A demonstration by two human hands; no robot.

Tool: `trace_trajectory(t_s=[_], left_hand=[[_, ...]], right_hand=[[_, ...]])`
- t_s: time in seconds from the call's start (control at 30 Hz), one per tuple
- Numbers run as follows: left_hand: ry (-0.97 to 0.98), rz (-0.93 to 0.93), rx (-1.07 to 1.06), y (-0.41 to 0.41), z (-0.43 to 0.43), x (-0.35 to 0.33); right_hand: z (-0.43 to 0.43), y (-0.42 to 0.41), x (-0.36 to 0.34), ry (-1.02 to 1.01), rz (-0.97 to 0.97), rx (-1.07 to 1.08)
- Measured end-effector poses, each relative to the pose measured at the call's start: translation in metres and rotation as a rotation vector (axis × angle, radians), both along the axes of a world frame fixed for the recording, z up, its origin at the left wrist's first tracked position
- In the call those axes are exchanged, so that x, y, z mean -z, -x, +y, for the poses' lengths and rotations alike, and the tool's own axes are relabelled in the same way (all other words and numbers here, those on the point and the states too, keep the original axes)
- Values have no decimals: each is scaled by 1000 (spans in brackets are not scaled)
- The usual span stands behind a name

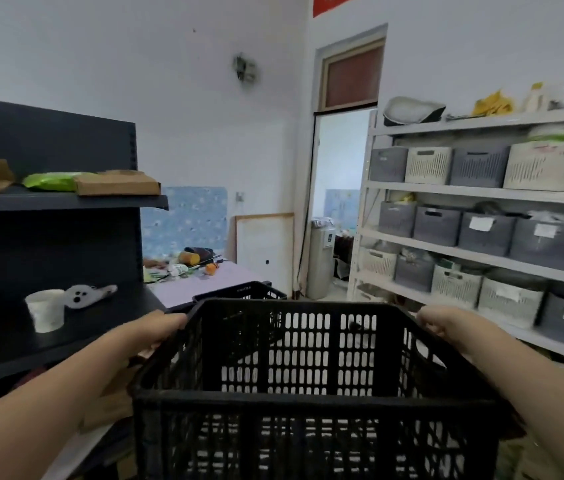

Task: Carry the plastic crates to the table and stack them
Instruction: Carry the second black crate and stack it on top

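Note:
I hold a black slatted plastic crate (315, 396) in front of me, level and off the ground. My left hand (161, 329) grips its left rim and my right hand (438, 323) grips its right rim. Beyond it, a second black crate (239, 292) rests on the near edge of a pale purple table (183, 292); only its top rim shows above the crate I carry.
A dark shelf unit (52, 202) stands close on my left with a white cup (46, 310) and cardboard boxes. A white rack of grey and cream bins (481, 230) lines the right. An open doorway (339, 202) lies ahead. Clutter covers the table's far end.

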State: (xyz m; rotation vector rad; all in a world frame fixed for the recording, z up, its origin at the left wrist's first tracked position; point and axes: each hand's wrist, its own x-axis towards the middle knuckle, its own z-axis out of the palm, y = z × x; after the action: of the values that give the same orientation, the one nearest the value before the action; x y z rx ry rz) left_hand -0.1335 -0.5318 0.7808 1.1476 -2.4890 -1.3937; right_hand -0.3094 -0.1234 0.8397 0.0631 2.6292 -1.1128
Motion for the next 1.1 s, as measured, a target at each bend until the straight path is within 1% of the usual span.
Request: trace_trajectory(t_s=[0.03, 0.1, 0.2, 0.27, 0.3, 0.4, 0.5, 0.6, 0.67, 0.8, 0.97, 1.1], left_hand=[[-6, 20, 18, 26, -11, 1], [43, 48, 60, 74, -27, -7], [53, 96, 79, 145, -52, -21], [36, 107, 75, 194, -78, -25], [20, 85, 90, 216, -89, -25], [-16, 64, 92, 272, -117, -25], [-47, 107, 90, 316, -126, -28], [-37, 135, 93, 373, -151, -7], [-39, 138, 105, 417, -170, 5], [-80, 124, 105, 463, -168, -11], [-98, 28, -7, 524, -206, 4], [-117, -39, -90, 552, -250, 14]], right_hand=[[-3, 9, -5, -52, -28, -22], [-8, 31, -17, -85, -40, -18], [-24, 70, -37, 52, 4, -7], [-35, 108, -46, 44, 14, 28], [-39, 128, -48, 28, 16, 46], [-53, 194, -46, 5, 31, 113], [-68, 268, -33, -8, 49, 142], [-89, 319, -22, -76, 14, 158], [-102, 362, -14, -98, -15, 144], [-137, 461, -3, -133, -32, 54], [-200, 568, 2, -81, -45, -69], [-267, 645, 13, 5, -73, -113]])
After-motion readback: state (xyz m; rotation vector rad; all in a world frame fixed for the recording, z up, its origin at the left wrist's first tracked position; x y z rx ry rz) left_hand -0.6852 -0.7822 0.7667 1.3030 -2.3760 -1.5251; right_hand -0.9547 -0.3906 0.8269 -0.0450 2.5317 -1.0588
